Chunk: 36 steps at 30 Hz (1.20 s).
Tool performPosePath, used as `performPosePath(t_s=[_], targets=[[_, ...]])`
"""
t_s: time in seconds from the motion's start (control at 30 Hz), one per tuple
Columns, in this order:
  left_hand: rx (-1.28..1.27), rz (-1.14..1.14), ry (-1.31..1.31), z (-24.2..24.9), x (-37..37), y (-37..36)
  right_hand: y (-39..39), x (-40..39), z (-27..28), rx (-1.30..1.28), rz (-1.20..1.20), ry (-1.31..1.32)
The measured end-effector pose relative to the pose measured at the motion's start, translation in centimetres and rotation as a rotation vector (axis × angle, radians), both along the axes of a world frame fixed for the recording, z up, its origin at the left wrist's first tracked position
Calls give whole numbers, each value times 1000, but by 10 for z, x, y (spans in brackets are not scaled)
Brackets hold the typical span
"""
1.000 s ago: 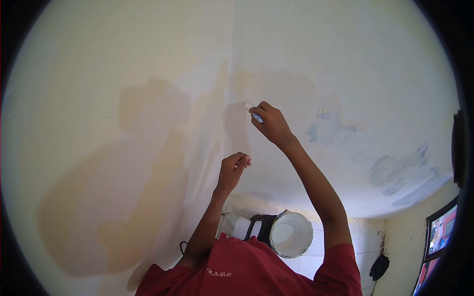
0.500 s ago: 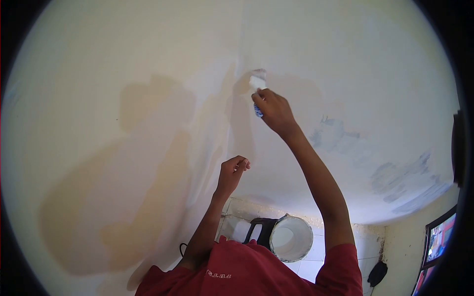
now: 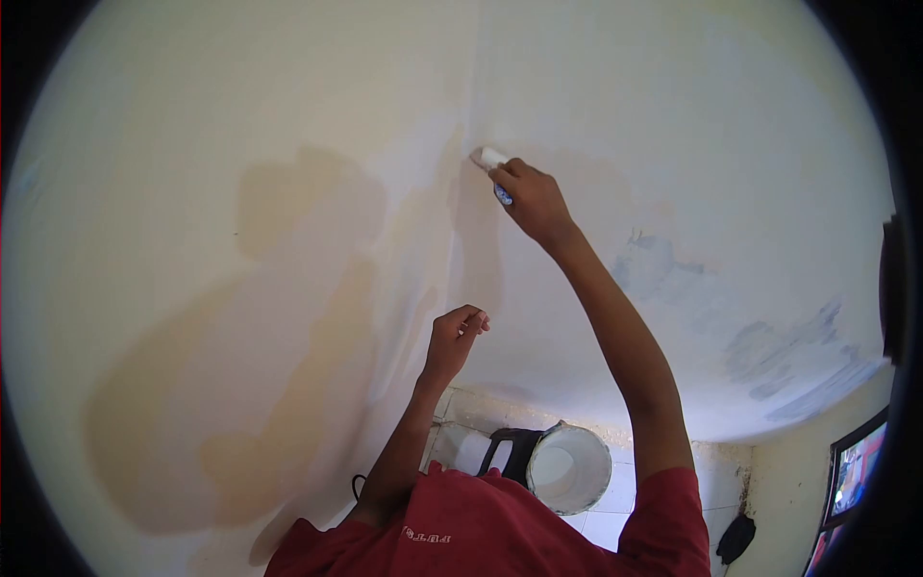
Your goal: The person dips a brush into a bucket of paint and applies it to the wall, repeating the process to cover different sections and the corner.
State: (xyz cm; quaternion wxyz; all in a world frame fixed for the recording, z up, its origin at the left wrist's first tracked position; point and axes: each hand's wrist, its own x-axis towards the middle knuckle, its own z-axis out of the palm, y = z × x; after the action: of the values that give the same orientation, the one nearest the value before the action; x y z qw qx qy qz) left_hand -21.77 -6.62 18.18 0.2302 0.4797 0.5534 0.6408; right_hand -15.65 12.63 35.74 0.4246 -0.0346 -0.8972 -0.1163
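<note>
My right hand (image 3: 531, 200) is closed round the handle of a paintbrush (image 3: 493, 157), part of its blue-patterned grip showing below the fingers. White paint coats the brush, whose bristles point left and touch the wall (image 3: 577, 96) close to the inner corner. Lower down, my left hand (image 3: 458, 334) hovers in front of the corner with its fingers curled in and nothing visible in them.
Below stands a paint-smeared bucket (image 3: 598, 471) with white paint inside, beside a black stool-like object (image 3: 520, 452) on the tiled floor. Grey patches (image 3: 663, 264) mark the right wall. A framed screen or window (image 3: 859, 466) sits at the far right.
The paintbrush has swung from pointing up to pointing left, its bristles now nearer the corner. My right hand has shifted slightly; my left hand stays almost where it was.
</note>
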Motion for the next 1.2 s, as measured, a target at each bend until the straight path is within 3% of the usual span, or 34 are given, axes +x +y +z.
performPosePath(t_s=[0.07,0.2,0.3,0.43,0.5,0.63,0.83,1.0,1.2], targets=[[1,7,1,1,0,-1,-3,-4,9,181,8,108],[7,13,-23,-3,-6,-1,-23,-6,9,222,43,186],[10,11,-19,-6,-5,0,-17,-12,-27,193,1,103],[3,6,-5,1,-3,-1,-18,-18,-61,28,25,-72],[5,10,-3,2,-2,-4,-25,-16,-65,-192,-51,-248],[7,22,-3,3,-5,-3,-24,-14,-62,-354,-41,-276],[1,34,10,-1,-5,-4,-6,-14,-8,-3,56,167],[-17,71,20,0,-9,-7,-13,-10,-29,100,38,246],[-12,70,10,-9,-12,-6,-17,-12,-92,-66,-44,-187]])
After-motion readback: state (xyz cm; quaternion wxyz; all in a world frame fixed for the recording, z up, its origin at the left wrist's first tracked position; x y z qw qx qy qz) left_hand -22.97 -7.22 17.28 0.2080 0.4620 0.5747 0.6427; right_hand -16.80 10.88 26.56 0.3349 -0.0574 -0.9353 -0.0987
